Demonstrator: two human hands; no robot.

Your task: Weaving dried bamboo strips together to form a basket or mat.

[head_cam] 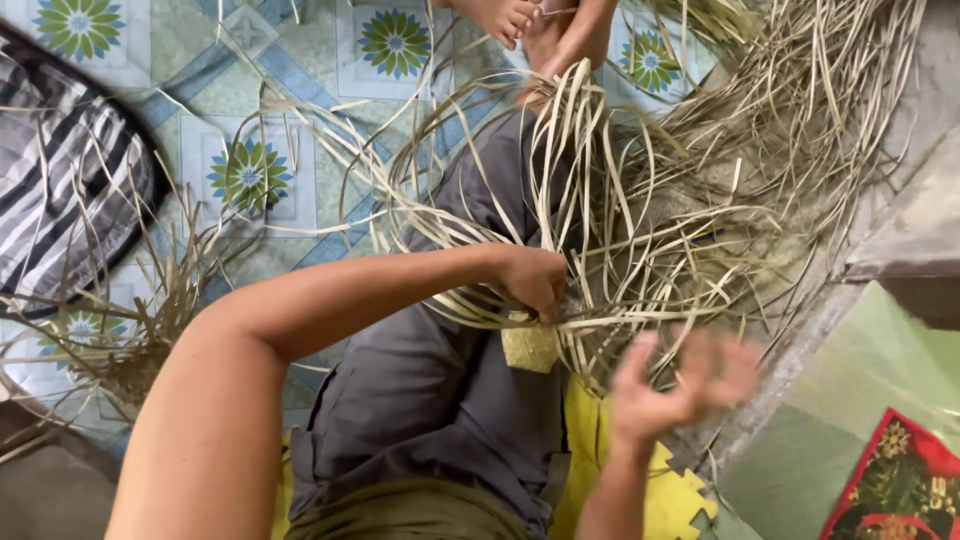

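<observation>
Many thin, springy palm-leaf strips (640, 220) look light; left hand (530, 280) pinches them by the woven patch (528, 348), right hand (680, 385) blurred, fingers spread.

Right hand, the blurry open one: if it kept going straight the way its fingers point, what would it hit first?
The right hand is open, fingers aimed up and away from the body. Just ahead lies the loose tangle of pale dried strips, so it would probably meet those first, though motion blur and depth make this uncertain.

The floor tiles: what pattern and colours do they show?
The floor tiles show green and blue flower shapes on pale squares, clearest in the head view.
</observation>
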